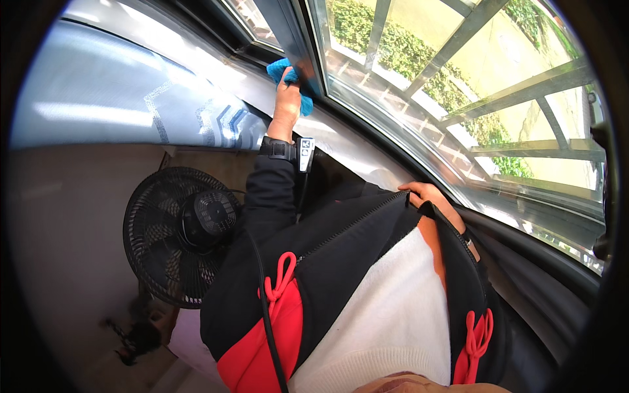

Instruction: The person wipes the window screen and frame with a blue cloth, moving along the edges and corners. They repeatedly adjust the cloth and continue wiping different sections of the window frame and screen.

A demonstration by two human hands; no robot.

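My left hand (287,105) reaches forward and grips a blue cleaning cloth (305,105). Part of the cloth shows above the fingers and part below. It is pressed against the dark window frame (295,29) where that meets the white sill (339,130). A black strap with a small white device (305,153) circles the left wrist. On the right, my right hand (437,201) rests on the sill beside the window's lower rail, fingers a little apart with nothing seen in them. The front of the black jacket (354,221) hides some of that hand.
Metal bars (452,34) stand outside the window glass. To the left, a pale blue patterned cover (98,88) borders the sill. A black electric fan (182,236) stands beside my left arm, and a black cable (268,314) runs down the jacket.
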